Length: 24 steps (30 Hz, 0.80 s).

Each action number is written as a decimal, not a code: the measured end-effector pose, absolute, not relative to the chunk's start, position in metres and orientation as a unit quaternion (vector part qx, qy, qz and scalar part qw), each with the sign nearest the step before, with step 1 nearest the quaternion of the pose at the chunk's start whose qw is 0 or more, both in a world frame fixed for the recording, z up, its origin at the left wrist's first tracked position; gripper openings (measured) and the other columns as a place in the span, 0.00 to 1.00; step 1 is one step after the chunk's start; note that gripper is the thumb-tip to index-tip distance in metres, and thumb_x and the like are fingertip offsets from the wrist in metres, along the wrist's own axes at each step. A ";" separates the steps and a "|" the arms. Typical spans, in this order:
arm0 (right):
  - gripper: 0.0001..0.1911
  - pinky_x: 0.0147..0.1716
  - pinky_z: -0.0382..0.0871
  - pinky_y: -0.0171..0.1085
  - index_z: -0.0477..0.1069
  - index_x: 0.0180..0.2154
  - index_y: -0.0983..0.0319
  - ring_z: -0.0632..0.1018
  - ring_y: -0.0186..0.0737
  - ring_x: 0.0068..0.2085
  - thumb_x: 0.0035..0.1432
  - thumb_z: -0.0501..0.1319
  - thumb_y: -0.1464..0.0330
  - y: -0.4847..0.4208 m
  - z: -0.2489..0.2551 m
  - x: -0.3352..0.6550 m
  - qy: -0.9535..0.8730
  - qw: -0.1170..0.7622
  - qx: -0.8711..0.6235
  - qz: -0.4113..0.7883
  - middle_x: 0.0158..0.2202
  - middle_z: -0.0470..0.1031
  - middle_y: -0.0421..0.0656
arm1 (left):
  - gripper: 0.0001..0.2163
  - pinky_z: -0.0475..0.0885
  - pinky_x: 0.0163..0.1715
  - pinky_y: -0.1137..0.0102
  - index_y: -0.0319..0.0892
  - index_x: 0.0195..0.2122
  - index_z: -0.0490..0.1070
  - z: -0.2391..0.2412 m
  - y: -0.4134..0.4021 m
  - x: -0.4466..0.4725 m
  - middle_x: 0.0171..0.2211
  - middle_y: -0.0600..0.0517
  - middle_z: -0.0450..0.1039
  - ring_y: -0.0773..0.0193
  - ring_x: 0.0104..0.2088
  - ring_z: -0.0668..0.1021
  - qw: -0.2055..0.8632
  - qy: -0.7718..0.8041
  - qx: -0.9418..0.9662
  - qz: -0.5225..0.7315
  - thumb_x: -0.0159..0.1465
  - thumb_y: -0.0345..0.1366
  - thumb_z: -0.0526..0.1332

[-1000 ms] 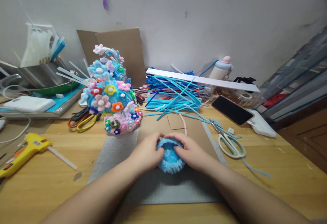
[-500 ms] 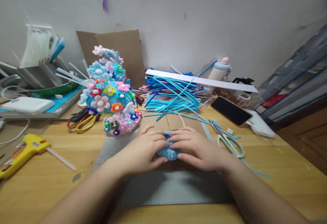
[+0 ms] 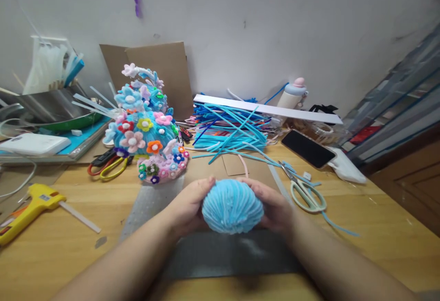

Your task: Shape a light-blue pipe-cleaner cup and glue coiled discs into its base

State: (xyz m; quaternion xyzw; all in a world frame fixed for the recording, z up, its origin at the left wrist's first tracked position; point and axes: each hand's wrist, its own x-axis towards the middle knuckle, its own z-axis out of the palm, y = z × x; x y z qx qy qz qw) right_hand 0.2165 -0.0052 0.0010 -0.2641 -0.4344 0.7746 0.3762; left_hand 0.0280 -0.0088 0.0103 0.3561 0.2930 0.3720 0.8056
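Observation:
Between my two hands is a light blue fuzzy ball (image 3: 233,207), ridged all round with what look like pipe cleaners. My left hand (image 3: 192,205) is wrapped around its left side, thumb on top. On the opposite side my right hand (image 3: 277,205) grips it; its lower fingers are hidden behind the ball. Both hands hold it above a grey mat (image 3: 220,259) and a piece of cardboard (image 3: 206,168). To the left stands a blue fuzzy figure (image 3: 144,127) covered with small colourful flowers on a pink base.
Blue pipe cleaners (image 3: 233,131) lie heaped at the back under a white strip (image 3: 268,107). Scissors (image 3: 304,193) and a phone (image 3: 309,148) lie on the right. A yellow glue gun (image 3: 37,205) with a glue stick rests at left, near yellow-handled pliers (image 3: 115,167).
The blue ball has been lifted and turned, so its ridged rounded side shows. My hands have shifted from covering its top to cupping its sides. The camera view has moved slightly.

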 end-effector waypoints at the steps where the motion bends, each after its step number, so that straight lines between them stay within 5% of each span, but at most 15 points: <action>1: 0.20 0.41 0.67 0.43 0.73 0.35 0.61 0.76 0.43 0.34 0.47 0.63 0.52 -0.005 -0.002 0.212 -0.387 0.374 -0.266 0.800 0.30 0.76 0.43 | 0.22 0.69 0.36 0.64 0.37 0.32 0.76 0.007 -0.008 0.030 0.27 0.47 0.76 0.58 0.30 0.76 0.825 0.292 0.310 0.373 0.57 0.55 0.59; 4: 0.18 0.46 0.65 0.45 0.73 0.34 0.61 0.77 0.46 0.41 0.51 0.59 0.53 -0.001 -0.007 0.201 -0.284 0.362 -0.285 0.841 0.33 0.78 0.44 | 0.25 0.69 0.41 0.64 0.36 0.38 0.76 -0.001 -0.004 0.030 0.33 0.44 0.78 0.55 0.36 0.78 0.843 0.298 0.244 0.376 0.59 0.55 0.56; 10: 0.18 0.48 0.66 0.44 0.72 0.37 0.62 0.78 0.44 0.44 0.57 0.54 0.55 0.006 -0.006 0.197 -0.209 0.366 -0.287 0.860 0.37 0.79 0.45 | 0.16 0.70 0.43 0.66 0.36 0.48 0.72 -0.009 -0.005 0.027 0.42 0.43 0.77 0.58 0.39 0.78 0.844 0.228 0.281 0.396 0.59 0.36 0.63; 24: 0.20 0.49 0.66 0.44 0.72 0.35 0.65 0.79 0.43 0.42 0.57 0.56 0.54 0.008 -0.019 0.191 -0.185 0.323 -0.295 0.880 0.36 0.80 0.47 | 0.21 0.70 0.37 0.71 0.36 0.48 0.72 -0.006 -0.006 0.028 0.40 0.43 0.76 0.61 0.36 0.78 0.849 0.249 0.344 0.314 0.52 0.29 0.68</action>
